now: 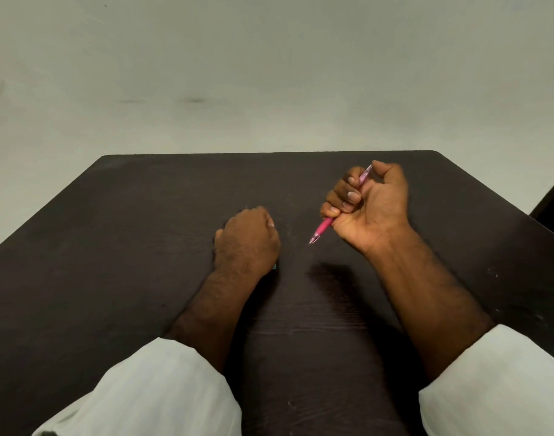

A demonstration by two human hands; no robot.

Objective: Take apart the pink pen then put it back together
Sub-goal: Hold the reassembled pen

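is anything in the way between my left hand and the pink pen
Nothing visible. Only bare table lies between the left hand and the pink pen. The right hand grips the barrel, fingers curled round its middle, leaving the tip end sticking out free.

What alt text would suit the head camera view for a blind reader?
A person's right hand grips a pink pen above a dark table, tip angled down toward the tabletop. The left hand rests on the table in a loose fist.
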